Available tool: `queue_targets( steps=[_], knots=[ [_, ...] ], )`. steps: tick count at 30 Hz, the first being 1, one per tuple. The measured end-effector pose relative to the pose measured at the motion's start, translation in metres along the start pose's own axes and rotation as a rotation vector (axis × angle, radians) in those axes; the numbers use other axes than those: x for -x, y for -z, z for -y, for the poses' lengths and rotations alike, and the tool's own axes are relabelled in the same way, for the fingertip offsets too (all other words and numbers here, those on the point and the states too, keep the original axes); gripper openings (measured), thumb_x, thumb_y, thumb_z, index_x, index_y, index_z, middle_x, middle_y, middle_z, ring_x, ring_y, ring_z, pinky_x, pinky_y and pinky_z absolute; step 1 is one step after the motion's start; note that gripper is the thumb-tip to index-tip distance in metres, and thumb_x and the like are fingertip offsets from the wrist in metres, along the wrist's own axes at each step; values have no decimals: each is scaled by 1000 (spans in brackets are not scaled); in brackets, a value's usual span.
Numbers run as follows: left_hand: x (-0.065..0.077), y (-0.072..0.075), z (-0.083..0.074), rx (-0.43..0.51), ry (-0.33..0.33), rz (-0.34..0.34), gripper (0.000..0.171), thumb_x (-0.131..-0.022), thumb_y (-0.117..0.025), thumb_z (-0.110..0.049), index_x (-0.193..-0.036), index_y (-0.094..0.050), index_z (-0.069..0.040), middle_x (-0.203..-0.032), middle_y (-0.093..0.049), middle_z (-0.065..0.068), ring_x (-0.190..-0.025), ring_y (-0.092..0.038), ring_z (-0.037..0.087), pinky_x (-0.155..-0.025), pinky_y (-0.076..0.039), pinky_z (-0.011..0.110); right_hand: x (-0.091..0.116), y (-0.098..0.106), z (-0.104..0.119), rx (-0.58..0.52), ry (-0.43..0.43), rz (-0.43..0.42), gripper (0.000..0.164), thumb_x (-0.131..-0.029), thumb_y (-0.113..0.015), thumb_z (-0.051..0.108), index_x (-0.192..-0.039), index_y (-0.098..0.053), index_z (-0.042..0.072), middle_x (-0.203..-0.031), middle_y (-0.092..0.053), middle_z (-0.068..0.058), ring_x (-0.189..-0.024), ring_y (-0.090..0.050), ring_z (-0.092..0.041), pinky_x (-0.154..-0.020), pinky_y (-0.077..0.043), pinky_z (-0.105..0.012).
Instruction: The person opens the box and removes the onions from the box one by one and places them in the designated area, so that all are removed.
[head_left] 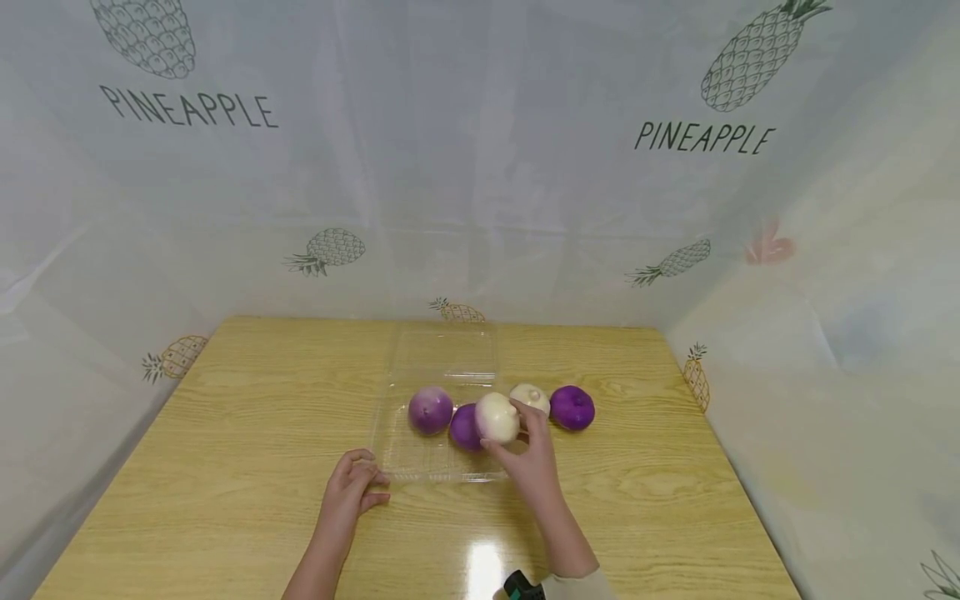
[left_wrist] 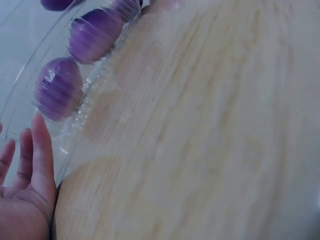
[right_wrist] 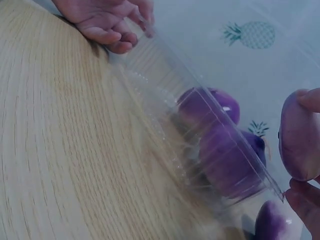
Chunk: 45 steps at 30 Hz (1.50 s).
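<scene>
A clear plastic box [head_left: 405, 458] with its lid [head_left: 444, 354] folded back lies on the table. Inside it are a purple onion [head_left: 431, 411] at the left and a darker purple onion [head_left: 462, 427] beside it. My right hand [head_left: 534, 462] grips a white-and-purple onion [head_left: 497, 418] between thumb and fingers, over the box's right part, overlapping the darker one. In the right wrist view this held onion [right_wrist: 296, 137] shows level with the box's rim. My left hand [head_left: 351, 486] holds the box's front left corner with its fingertips.
Just right of the box sit a whitish onion [head_left: 531, 395], partly behind my right hand, and a deep purple onion [head_left: 572, 408]. The wooden table [head_left: 247, 467] is enclosed by a pale curtain [head_left: 465, 167] printed with pineapples.
</scene>
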<state>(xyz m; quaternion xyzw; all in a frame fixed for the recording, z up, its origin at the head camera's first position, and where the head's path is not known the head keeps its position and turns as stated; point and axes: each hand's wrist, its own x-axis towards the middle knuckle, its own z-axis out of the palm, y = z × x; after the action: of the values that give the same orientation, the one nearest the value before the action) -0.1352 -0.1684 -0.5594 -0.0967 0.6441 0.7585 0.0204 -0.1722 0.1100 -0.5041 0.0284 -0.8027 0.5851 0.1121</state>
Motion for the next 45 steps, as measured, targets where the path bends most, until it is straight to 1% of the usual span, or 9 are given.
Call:
queue_targets(
  steps=[2, 7, 12, 17, 25, 31, 37, 41, 45],
  knots=[
    [1, -1, -2, 7, 10, 1, 28, -101, -51, -12, -123, -42, 3, -96, -61, 17, -85, -63, 22, -70, -59, 35, 1, 3, 3, -4, -8, -8, 71, -73, -87, 13, -134, -52, 7, -125, -47, -12, -109, -52, -29, -93, -48, -44],
    [1, -1, -3, 5, 15, 3, 29, -101, -52, -12, -123, -42, 3, -96, -61, 18, -86, -62, 22, -71, -59, 35, 0, 12, -1, 8, -31, -46, 70, -75, -85, 10, -135, -51, 6, -124, -46, -14, -110, -51, -31, -93, -48, -42],
    [1, -1, -2, 1, 13, -3, 29, -101, -52, -13, -123, -42, 3, -95, -61, 16, -85, -63, 22, -70, -59, 35, -4, 22, -13, 3, -52, -91, 72, -74, -85, 7, -136, -51, 8, -126, -45, -12, -111, -50, -29, -93, -48, -41],
    [1, 0, -2, 3, 18, -3, 29, -101, -52, -12, -123, -42, 3, -95, -61, 16, -85, -62, 22, -71, -59, 35, -6, 31, -19, 14, -66, -130, 73, -74, -86, 9, -137, -49, 4, -123, -45, -13, -109, -51, -30, -92, -49, -41],
    [1, -1, -3, 9, 21, -8, 27, -101, -51, -10, -123, -42, 3, -94, -61, 16, -85, -62, 22, -70, -59, 35, -6, 42, -26, 9, -114, -150, 73, -76, -85, 11, -138, -48, 5, -126, -44, -14, -111, -50, -30, -94, -47, -42],
    [1, -2, -3, 17, 24, -9, 28, -100, -52, -11, -122, -42, 4, -93, -61, 15, -84, -62, 21, -71, -59, 34, -5, 49, -35, 17, -117, -178, 71, -77, -83, 9, -138, -48, 4, -127, -43, -16, -110, -50, -30, -93, -48, -41],
    [1, -2, -2, 17, 24, -10, 28, -100, -52, -11, -122, -42, 4, -92, -61, 15, -85, -62, 21, -70, -59, 34, -4, 58, -44, 22, -135, -210, 70, -78, -82, 8, -138, -47, 1, -121, -44, -16, -107, -50, -30, -90, -49, -32],
    [0, -2, -2, 22, 25, -11, 28, -100, -52, -12, -122, -42, 3, -92, -62, 15, -84, -62, 22, -70, -59, 35, -4, 65, -47, 19, -167, -225, 71, -79, -82, 9, -139, -46, 1, -124, -43, -15, -107, -51, -28, -87, -47, -23],
    [0, -2, -2, 28, 23, -13, 28, -100, -52, -11, -122, -42, 3, -92, -61, 16, -84, -62, 22, -70, -59, 35, -5, 72, -49, 4, -184, -239, 71, -80, -82, 10, -140, -45, 0, -128, -42, -17, -109, -51, -30, -85, -45, -18]
  ],
)
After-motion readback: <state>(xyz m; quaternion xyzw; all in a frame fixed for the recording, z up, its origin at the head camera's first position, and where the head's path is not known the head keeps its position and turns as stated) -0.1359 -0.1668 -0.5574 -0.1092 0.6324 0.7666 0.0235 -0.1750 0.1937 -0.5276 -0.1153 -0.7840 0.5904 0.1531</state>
